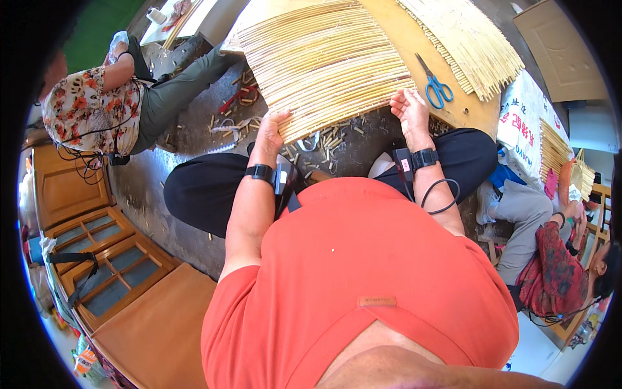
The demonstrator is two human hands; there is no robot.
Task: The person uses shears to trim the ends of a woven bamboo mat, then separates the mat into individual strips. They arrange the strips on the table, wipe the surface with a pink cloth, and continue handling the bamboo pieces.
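Note:
A mat of thin straw-coloured reed or bamboo sticks (330,63), tied in rows with thread, slopes from the board before me towards my lap. My left hand (272,130) grips its near left corner, thumb on top. At the near right corner, my right hand (412,111) pinches the edge with its fingers curled. Scissors with blue handles (439,92) lie partly spread on the wooden board (457,113), just beyond my right hand. Another stick mat (466,39) rests farther right on that board.
Short cut stick pieces (333,141) and white strips litter the floor below. A person in a floral shirt (95,104) sits at left, another person in a red patterned top (549,272) at right. A printed white sack (522,129) and cardboard (559,48) stand right; wooden cabinet doors (73,185) are left.

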